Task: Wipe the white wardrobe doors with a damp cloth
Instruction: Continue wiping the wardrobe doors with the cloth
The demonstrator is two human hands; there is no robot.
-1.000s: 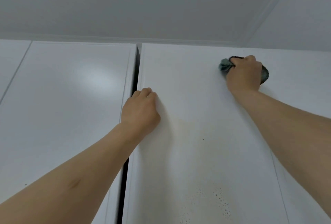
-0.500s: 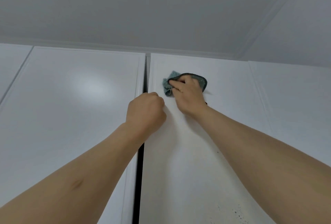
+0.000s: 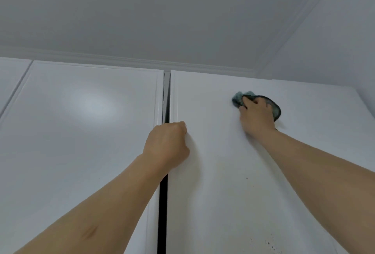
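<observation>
Wardrobe: two tall white doors were seen from below, a left door and a right door, parted by a narrow dark gap. The right door stood slightly ajar; nothing of the interior could be made out through the gap.
Left arm: it was raised and extended toward the gap, forearm bare.
Left hand: its fingers were curled round the left edge of the right door, fingertips hidden behind that edge, knuckles facing the camera.
Right arm: it was stretched up and across the right door, forearm bare.
Right hand: it was held against the upper part of the right door, fingers bent over the cloth and gripping it.
Cloth: a teal cloth with a dark border was bunched under the right hand and pressed onto the door face, near the door's top edge and well apart from the gap.
Marks: small dark specks were visible low on the right door, with one lone speck higher up.
Ceiling: a plain pale surface was met by a moulding above the doors.
</observation>
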